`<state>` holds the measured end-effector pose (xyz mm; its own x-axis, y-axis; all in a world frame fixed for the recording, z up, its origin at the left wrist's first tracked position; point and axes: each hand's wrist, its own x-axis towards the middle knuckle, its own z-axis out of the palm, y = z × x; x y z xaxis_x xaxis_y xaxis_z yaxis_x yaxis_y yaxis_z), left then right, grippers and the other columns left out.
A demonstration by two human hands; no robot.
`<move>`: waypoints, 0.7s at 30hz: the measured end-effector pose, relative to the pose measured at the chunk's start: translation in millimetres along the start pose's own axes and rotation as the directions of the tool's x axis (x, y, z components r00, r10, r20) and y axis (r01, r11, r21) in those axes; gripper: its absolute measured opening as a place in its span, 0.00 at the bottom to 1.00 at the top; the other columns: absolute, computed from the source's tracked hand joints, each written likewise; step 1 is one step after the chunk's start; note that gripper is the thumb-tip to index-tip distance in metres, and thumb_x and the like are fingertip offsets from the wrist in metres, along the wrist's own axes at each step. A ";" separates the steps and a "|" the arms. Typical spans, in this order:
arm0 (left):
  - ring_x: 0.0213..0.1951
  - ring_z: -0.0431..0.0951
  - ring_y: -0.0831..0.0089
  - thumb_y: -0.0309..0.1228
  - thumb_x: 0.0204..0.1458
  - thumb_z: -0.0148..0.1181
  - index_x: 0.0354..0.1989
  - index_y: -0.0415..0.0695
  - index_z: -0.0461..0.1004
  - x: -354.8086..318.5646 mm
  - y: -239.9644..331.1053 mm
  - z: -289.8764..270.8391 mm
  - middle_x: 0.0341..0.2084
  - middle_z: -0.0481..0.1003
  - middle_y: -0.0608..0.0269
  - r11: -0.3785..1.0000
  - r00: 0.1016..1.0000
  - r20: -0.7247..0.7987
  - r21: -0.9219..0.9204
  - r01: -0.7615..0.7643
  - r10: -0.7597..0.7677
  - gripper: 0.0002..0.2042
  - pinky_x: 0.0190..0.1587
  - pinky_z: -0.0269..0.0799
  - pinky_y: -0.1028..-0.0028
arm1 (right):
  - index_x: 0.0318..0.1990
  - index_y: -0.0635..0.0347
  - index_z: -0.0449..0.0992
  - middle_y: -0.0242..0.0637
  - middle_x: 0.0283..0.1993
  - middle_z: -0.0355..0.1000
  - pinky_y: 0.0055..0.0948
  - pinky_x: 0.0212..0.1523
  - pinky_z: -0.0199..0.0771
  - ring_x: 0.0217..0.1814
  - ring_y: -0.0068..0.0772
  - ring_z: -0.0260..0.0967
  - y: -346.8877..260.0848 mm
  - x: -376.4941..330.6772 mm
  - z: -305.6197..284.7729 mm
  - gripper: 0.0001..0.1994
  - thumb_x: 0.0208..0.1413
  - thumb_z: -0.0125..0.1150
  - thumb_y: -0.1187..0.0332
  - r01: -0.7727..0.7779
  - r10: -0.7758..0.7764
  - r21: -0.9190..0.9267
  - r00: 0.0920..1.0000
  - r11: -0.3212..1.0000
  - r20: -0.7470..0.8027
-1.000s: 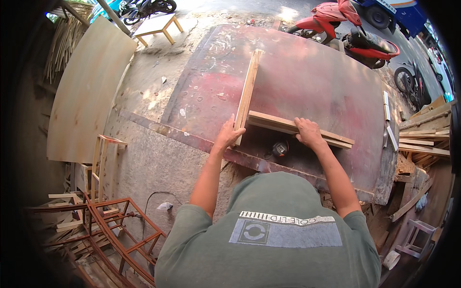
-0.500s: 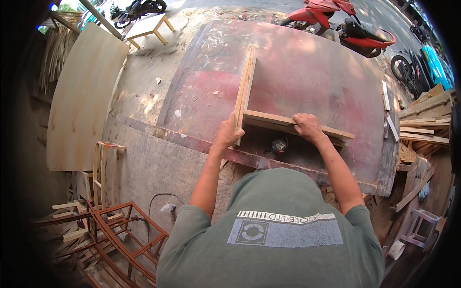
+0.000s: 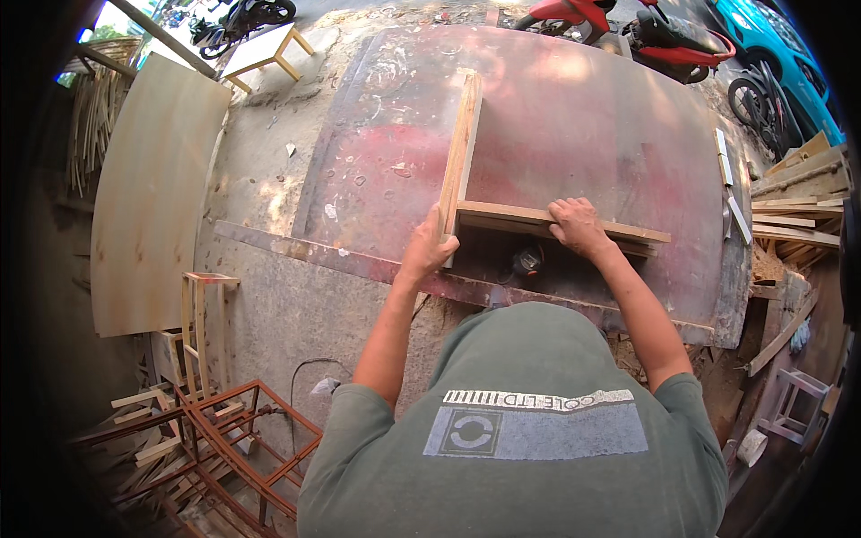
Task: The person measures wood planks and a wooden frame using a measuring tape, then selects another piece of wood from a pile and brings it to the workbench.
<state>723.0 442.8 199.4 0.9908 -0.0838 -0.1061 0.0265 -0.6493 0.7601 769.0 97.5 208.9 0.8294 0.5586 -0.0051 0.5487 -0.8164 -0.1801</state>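
My left hand (image 3: 430, 245) is closed around the near end of a long wooden board (image 3: 461, 148), which stands on edge and points away from me. A second wooden piece (image 3: 511, 213) runs to the right, its left end meeting the side of the first near my left hand. It looks like two boards, one behind the other. My right hand (image 3: 577, 226) grips its top edge near the middle, fingers over the far side. Between my body and this piece sits a small dark rounded tool (image 3: 527, 261), its kind unclear. All rest on a worn reddish tabletop (image 3: 386, 179).
White strips (image 3: 731, 184) lie along the table's right edge, near stacked timber (image 3: 798, 220). At left lean a large plywood sheet (image 3: 152, 197) and a wooden frame (image 3: 197, 332). Rusty metal framing (image 3: 242, 430) stands lower left. A red motorbike (image 3: 677, 45) is parked beyond the table.
The whole view has shifted slightly, and more of a blue car shows at upper right. Both hands keep their holds on the boards, which stay joined at about the same angle.
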 end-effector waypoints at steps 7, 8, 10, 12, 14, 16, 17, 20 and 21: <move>0.54 0.73 0.32 0.34 0.52 0.64 0.70 0.32 0.56 1.5 -13.7 9.3 0.49 0.73 0.26 0.998 0.999 -0.008 0.041 -0.044 0.045 0.38 0.57 0.70 0.50 | 0.45 0.56 0.78 0.39 0.44 0.76 0.44 0.60 0.66 0.52 0.42 0.73 -0.7 3.1 0.5 0.16 0.52 0.70 0.61 -0.040 0.041 -0.014 0.997 0.999 0.061; 0.59 0.71 0.34 0.36 0.54 0.65 0.71 0.32 0.55 1.3 -13.5 8.0 0.54 0.71 0.26 0.999 1.000 0.019 0.038 -0.022 0.021 0.39 0.61 0.69 0.52 | 0.47 0.56 0.78 0.39 0.47 0.75 0.45 0.61 0.65 0.53 0.42 0.72 -3.7 2.4 -3.1 0.18 0.51 0.71 0.60 -0.003 -0.001 -0.046 0.996 0.999 -0.084; 0.66 0.68 0.37 0.41 0.56 0.67 0.73 0.31 0.52 -2.9 -13.2 4.7 0.62 0.68 0.26 0.999 0.999 0.031 0.047 -0.009 0.008 0.43 0.66 0.66 0.55 | 0.52 0.56 0.78 0.40 0.53 0.73 0.46 0.63 0.64 0.57 0.43 0.69 -19.3 1.6 -14.0 0.22 0.50 0.72 0.59 0.070 -0.111 -0.125 0.925 0.990 -0.363; 0.68 0.66 0.39 0.44 0.57 0.69 0.75 0.29 0.48 -8.2 -15.4 3.3 0.65 0.66 0.27 0.997 0.999 0.017 0.071 -0.032 0.031 0.47 0.69 0.64 0.57 | 0.57 0.56 0.77 0.41 0.57 0.70 0.46 0.63 0.64 0.59 0.44 0.67 -38.3 -2.8 -27.2 0.26 0.49 0.73 0.59 0.153 -0.152 -0.022 0.931 0.988 -0.333; 0.69 0.66 0.41 0.46 0.57 0.69 0.75 0.28 0.48 -8.8 -12.7 2.8 0.66 0.65 0.28 1.000 0.999 0.006 0.002 -0.032 0.032 0.48 0.70 0.63 0.57 | 0.61 0.56 0.74 0.40 0.59 0.69 0.44 0.62 0.66 0.60 0.44 0.67 -54.8 -15.2 -28.6 0.28 0.50 0.72 0.64 0.263 -0.244 0.056 0.942 0.963 -0.232; 0.70 0.65 0.42 0.46 0.57 0.69 0.75 0.28 0.48 -5.6 -6.8 1.6 0.67 0.63 0.28 0.998 1.000 0.012 -0.063 -0.010 0.011 0.48 0.70 0.62 0.58 | 0.65 0.54 0.72 0.42 0.63 0.68 0.43 0.62 0.67 0.62 0.45 0.66 -65.8 -24.4 -16.1 0.29 0.52 0.67 0.68 0.368 -0.372 0.078 0.927 0.927 0.045; 0.70 0.65 0.42 0.46 0.57 0.70 0.75 0.27 0.49 -5.1 -3.3 -1.0 0.68 0.63 0.28 0.996 1.000 0.021 -0.093 0.014 -0.012 0.48 0.71 0.61 0.58 | 0.66 0.52 0.71 0.42 0.65 0.68 0.43 0.62 0.67 0.64 0.46 0.66 -67.8 -30.0 -5.1 0.30 0.53 0.65 0.70 0.362 -0.367 0.069 0.926 0.930 0.085; 0.70 0.65 0.42 0.44 0.57 0.70 0.74 0.27 0.50 -5.3 1.4 -1.0 0.68 0.62 0.28 0.996 0.999 -0.022 -0.078 -0.037 0.035 0.47 0.71 0.61 0.58 | 0.71 0.48 0.67 0.44 0.71 0.65 0.45 0.62 0.67 0.71 0.46 0.62 -65.7 -39.1 19.3 0.31 0.57 0.60 0.71 0.375 -0.364 -0.018 0.909 0.927 0.205; 0.70 0.66 0.42 0.44 0.57 0.70 0.74 0.27 0.50 -6.0 1.9 -1.0 0.68 0.63 0.28 0.996 0.996 -0.047 -0.054 -0.074 0.071 0.47 0.70 0.61 0.58 | 0.71 0.47 0.67 0.43 0.70 0.65 0.45 0.62 0.67 0.72 0.46 0.62 -65.6 -40.4 26.8 0.31 0.58 0.59 0.71 0.387 -0.372 -0.042 0.908 0.921 0.193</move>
<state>717.2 442.9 202.0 0.9953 -0.0943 -0.0215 -0.0396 -0.5995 0.7994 696.7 132.3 194.5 0.5284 0.8394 -0.1270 0.8308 -0.5421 -0.1261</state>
